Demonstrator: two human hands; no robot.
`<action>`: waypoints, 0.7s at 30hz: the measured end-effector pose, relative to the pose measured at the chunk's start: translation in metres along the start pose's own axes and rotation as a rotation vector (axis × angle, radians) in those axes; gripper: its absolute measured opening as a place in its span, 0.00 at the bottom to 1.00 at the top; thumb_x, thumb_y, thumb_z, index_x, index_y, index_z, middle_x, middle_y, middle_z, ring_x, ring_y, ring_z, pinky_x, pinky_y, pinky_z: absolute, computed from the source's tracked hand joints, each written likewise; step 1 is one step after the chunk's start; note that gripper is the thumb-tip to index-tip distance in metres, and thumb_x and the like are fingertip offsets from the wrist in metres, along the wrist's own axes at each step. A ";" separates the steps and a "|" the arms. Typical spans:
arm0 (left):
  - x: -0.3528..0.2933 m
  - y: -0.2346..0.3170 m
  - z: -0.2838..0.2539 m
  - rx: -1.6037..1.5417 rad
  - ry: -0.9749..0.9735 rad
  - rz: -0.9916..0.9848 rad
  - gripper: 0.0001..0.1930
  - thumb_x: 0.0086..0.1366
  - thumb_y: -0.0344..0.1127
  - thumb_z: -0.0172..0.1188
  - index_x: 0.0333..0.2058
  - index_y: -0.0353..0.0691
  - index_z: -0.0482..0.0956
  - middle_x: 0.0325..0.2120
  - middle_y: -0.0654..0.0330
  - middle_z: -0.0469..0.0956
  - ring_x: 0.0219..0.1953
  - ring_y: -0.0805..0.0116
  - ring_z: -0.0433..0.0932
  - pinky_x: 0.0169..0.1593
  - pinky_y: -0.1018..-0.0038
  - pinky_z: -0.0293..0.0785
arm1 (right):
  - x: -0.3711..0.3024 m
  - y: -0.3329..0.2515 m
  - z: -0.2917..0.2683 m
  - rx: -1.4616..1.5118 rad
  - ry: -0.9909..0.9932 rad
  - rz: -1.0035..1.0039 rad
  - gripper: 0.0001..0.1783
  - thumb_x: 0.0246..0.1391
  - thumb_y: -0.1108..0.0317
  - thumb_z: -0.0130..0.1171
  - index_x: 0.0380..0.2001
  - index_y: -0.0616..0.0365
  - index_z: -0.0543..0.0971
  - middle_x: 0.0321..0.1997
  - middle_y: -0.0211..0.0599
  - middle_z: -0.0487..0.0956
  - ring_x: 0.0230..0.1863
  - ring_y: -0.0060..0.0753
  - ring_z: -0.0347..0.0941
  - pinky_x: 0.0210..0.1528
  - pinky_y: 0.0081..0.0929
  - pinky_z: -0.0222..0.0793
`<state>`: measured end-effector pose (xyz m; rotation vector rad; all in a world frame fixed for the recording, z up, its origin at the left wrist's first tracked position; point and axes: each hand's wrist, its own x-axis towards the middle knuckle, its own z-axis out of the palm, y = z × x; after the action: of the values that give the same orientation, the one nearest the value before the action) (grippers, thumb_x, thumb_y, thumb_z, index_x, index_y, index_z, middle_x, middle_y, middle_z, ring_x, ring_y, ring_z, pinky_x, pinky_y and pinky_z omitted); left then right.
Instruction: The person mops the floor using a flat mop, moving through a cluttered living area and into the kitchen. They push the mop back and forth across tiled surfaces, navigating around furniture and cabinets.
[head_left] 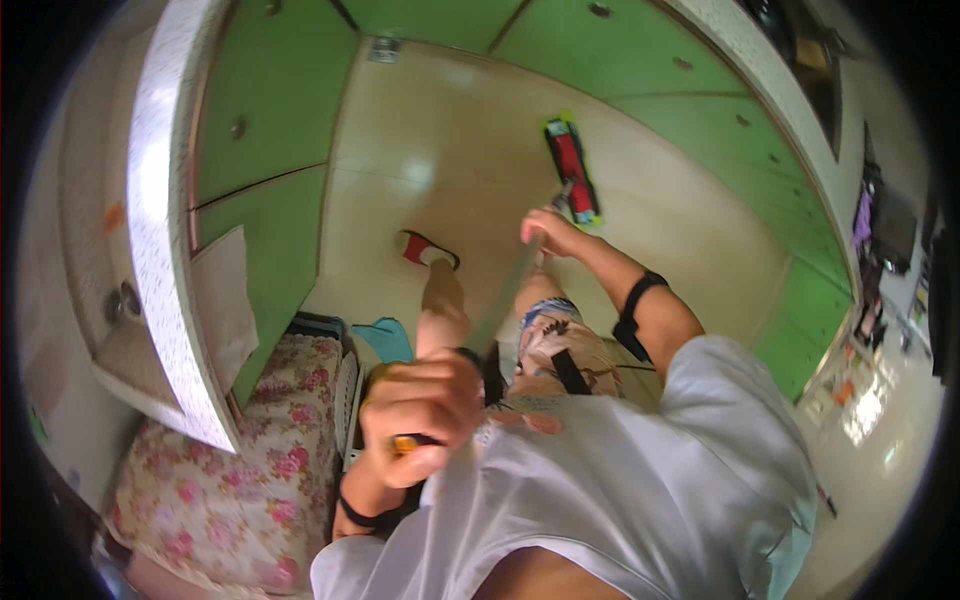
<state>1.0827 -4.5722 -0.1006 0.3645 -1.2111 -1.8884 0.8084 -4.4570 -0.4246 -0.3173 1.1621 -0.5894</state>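
Observation:
A flat mop is in both my hands. Its red head [570, 165], edged in yellow-green and black, lies on the pale tiled floor ahead of my feet. From there the grey handle [507, 297] slants up toward my chest, slightly blurred. My left hand [422, 402] is wrapped round the upper end, where a black and orange tip [408, 443] sticks out. Lower on the handle, nearer the head, my right hand [552, 232] is closed round it.
Green cabinets [265, 120] line the left and far sides under speckled countertops [160, 200]. At lower left stands something under a flowered cloth [255, 470], beside a white basket [345, 395]. A blue-green dustpan-like thing [385, 338] is near my left leg. A red slipper [428, 248] is on my left foot.

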 end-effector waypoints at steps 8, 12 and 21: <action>0.156 0.087 -0.069 -0.031 -0.626 -0.134 0.17 0.58 0.46 0.59 0.16 0.43 0.72 0.12 0.65 0.73 0.15 0.72 0.72 0.20 0.78 0.68 | 0.051 -0.094 0.121 -0.645 0.283 -0.786 0.10 0.34 0.79 0.60 0.24 0.57 0.74 0.26 0.41 0.73 0.34 0.44 0.70 0.38 0.38 0.63; 0.183 0.123 -0.062 0.027 -0.841 -0.175 0.18 0.59 0.48 0.58 0.14 0.48 0.75 0.13 0.70 0.76 0.16 0.79 0.76 0.21 0.83 0.70 | 0.069 -0.131 0.176 -0.520 0.481 -0.674 0.08 0.33 0.82 0.59 0.19 0.57 0.74 0.24 0.37 0.73 0.36 0.42 0.69 0.37 0.38 0.63; 0.173 0.116 -0.005 0.271 -0.533 -0.079 0.18 0.56 0.59 0.58 0.24 0.52 0.74 0.08 0.79 0.69 0.12 0.84 0.69 0.23 0.84 0.64 | 0.060 -0.150 0.165 -0.484 0.435 -0.643 0.17 0.35 0.83 0.58 0.33 0.56 0.77 0.35 0.40 0.74 0.42 0.44 0.70 0.45 0.37 0.66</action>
<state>1.0384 -4.7303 0.0281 0.0449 -1.8389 -1.9564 0.9370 -4.6235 -0.3298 -1.0401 1.6314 -0.9635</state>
